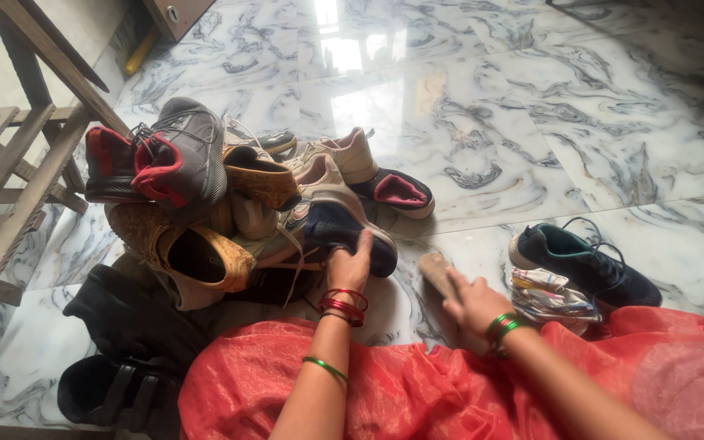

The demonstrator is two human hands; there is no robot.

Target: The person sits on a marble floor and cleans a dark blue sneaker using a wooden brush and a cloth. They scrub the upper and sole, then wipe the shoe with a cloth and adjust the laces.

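Note:
My left hand (pixel 350 267) reaches into a pile of shoes and grips the heel of a dark navy sneaker (pixel 344 228) lying at the front of the heap. My right hand (pixel 473 303) is closed around a wooden-handled brush (pixel 436 270) just above the marble floor, to the right of that sneaker. Red and green bangles sit on both wrists. Red fabric (pixel 417 391) covers my lap below both arms.
The heap holds a grey and red sneaker (pixel 174 155), tan leather shoes (pixel 181 244) and a beige sneaker (pixel 352 155). A lone dark blue sneaker (pixel 584 265) and a patterned cloth (pixel 549 295) lie right. Black sandals (pixel 116 358) lie bottom left beside a wooden rack (pixel 10 179).

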